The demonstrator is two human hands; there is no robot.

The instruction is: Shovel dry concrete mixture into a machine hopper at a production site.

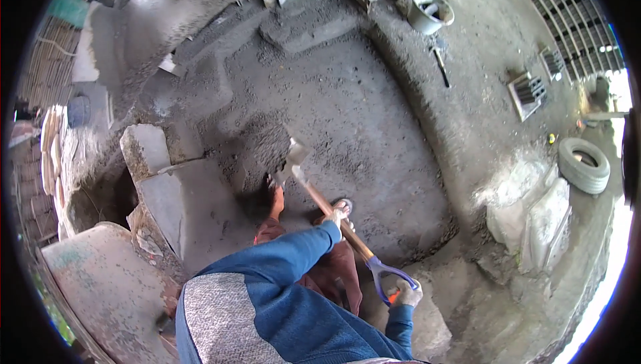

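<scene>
As I watch, the shovel (317, 197) slants toward the grey heap (269, 146) — left hand (338, 217) nearer, right hand (407, 294) farther. Both are closed round it.

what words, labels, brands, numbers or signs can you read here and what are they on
None: no word, label, brand, number or sign can be read in this view.
Shovel: no readable marking.
Tire: any lettering is too small and blurred to read.
Pale bucket: no readable marking.
</scene>
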